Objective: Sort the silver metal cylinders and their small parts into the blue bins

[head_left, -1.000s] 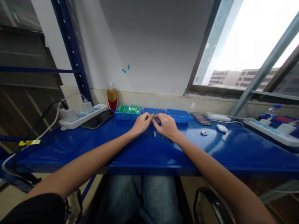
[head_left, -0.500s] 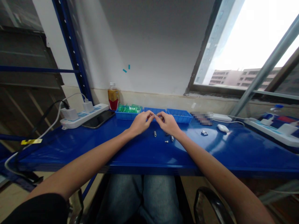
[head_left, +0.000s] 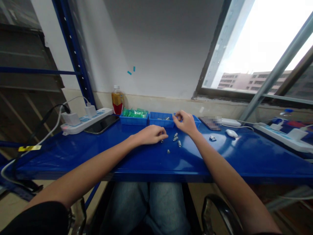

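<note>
My left hand rests low over the table, fingers curved and apart. Just beneath its fingertips shows a small metal cylinder, partly hidden. Raised over the near left edge of the right blue bin is my right hand, thumb and fingers loosely bent with a gap between them; nothing shows in it. Between the hands lie several metal cylinders on the table. Closer to me is a tiny metal piece. The middle blue bin contains more small metal parts.
Green packets fill the left blue bin. A drink bottle, a phone and a power strip stand left. At right are a white earbud case, a small white object and another power strip.
My hands, together in front of the middle bin before, have separated. The left came down to the cylinder on the table; the right moved to the right bin. The loose metal parts lie differently.
</note>
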Motion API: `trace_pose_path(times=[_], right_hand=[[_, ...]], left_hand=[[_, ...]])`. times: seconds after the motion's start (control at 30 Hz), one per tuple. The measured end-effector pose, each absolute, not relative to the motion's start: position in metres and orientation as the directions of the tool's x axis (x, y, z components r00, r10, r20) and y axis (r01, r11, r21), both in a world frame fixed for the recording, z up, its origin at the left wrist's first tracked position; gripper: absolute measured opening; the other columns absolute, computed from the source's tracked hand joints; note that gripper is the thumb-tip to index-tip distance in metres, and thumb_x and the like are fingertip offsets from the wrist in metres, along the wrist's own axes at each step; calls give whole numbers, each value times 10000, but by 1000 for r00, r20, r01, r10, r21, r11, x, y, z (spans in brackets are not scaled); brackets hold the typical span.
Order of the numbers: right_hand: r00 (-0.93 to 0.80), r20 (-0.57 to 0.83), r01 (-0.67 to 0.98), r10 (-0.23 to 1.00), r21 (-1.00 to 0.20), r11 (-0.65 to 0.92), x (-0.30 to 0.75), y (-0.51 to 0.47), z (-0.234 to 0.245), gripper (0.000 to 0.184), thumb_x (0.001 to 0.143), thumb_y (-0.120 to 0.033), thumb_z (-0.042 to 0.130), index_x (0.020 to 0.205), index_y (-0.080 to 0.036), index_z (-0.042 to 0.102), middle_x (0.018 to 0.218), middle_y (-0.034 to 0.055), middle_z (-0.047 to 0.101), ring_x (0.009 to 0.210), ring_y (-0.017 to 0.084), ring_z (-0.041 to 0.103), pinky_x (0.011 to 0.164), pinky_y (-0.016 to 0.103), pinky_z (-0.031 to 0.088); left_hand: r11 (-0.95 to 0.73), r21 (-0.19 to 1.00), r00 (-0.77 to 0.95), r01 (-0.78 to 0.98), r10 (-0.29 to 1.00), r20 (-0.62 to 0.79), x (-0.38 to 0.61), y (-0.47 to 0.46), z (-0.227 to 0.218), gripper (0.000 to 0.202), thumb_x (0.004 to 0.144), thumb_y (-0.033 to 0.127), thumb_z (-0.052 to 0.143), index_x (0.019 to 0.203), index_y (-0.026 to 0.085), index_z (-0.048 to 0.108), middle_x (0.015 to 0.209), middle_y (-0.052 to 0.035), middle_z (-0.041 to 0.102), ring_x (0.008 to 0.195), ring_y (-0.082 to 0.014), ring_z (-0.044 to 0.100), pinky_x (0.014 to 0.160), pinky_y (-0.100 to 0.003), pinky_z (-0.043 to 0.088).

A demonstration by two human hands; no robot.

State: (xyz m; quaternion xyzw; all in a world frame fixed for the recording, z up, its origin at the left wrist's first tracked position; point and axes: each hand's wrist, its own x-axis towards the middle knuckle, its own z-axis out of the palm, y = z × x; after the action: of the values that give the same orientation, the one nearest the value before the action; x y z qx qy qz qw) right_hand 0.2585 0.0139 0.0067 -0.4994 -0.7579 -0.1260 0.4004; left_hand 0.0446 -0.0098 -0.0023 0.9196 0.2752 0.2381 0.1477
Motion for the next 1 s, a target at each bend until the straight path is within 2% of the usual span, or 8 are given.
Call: trace_pose_path(times=[0.17, 0.3, 0.4, 0.47, 0.57, 0.7, 0.83, 1.0], right_hand=[[131, 687, 959, 715, -270, 84, 320, 39, 0, 278, 834, -384, 486, 947, -153, 592, 875, 102, 617, 870, 245, 558, 760, 323, 405], [210, 670, 951, 712, -308, 9, 336, 45, -5, 334, 837, -398, 482, 1010, -133, 587, 969, 138, 602, 966, 276, 533, 815, 360, 405], [129, 688, 938, 714, -318, 137, 318, 42, -4, 308, 847, -390, 478, 975, -137, 599, 912, 118, 606, 904, 246, 547, 804, 339, 408], [13, 694, 913, 720, -302, 274, 297, 36, -2, 278, 851, -378, 481, 936, -146, 607, 834, 88, 606, 816, 213, 553, 772, 316, 413], [-227, 687, 822, 690, -245, 514, 261, 23, -2, 194, 850, -295, 480, 919, -166, 607, 757, 41, 596, 736, 174, 548, 733, 283, 416], [-477, 684, 651, 551, -146, 745, 226, 5, -8, 152, 807, -188, 502, 933, -180, 586, 810, 38, 603, 772, 168, 550, 741, 280, 424], [-527, 692, 629, 493, -73, 774, 214, -3, -12, 118, 786, -165, 529, 898, -178, 565, 808, 48, 586, 776, 181, 542, 736, 295, 425], [-501, 713, 640, 491, -76, 764, 218, -2, -9, 76, 854, -211, 515, 897, -182, 571, 814, 48, 590, 763, 173, 542, 729, 287, 424]], left_hand=[[-910, 269, 907, 317, 373, 195, 47, -28, 5, 332, 762, 461, 661, 987, 217, 664, 689, 7, 622, 628, -140, 578, 591, -216, 384], [-938, 212, 938, 275, 311, 157, 51, -32, 5, 107, 804, 298, 633, 870, 219, 661, 723, 2, 618, 678, -140, 583, 620, -216, 394], [-939, 200, 930, 280, 317, 186, 50, -28, 3, 74, 788, 155, 581, 804, 202, 635, 769, -8, 615, 711, -141, 578, 647, -221, 404], [-923, 219, 902, 316, 364, 234, 48, -22, 1, 95, 766, 128, 566, 822, 190, 611, 799, -13, 612, 722, -143, 570, 668, -228, 413], [-879, 306, 804, 365, 464, 371, 42, -9, 0, 88, 782, 163, 544, 868, 172, 561, 823, -20, 601, 723, -141, 552, 685, -244, 423], [-779, 497, 597, 383, 619, 511, 34, 8, -4, 125, 846, 293, 508, 865, 169, 496, 764, -3, 560, 689, -133, 534, 658, -255, 428], [-699, 636, 476, 329, 704, 528, 33, 16, -7, 280, 841, 444, 532, 862, 173, 467, 754, 1, 544, 683, -129, 521, 640, -253, 432], [-706, 645, 449, 291, 697, 560, 37, 14, -5, 259, 863, 425, 504, 859, 168, 476, 778, -12, 556, 707, -131, 533, 656, -257, 441]])
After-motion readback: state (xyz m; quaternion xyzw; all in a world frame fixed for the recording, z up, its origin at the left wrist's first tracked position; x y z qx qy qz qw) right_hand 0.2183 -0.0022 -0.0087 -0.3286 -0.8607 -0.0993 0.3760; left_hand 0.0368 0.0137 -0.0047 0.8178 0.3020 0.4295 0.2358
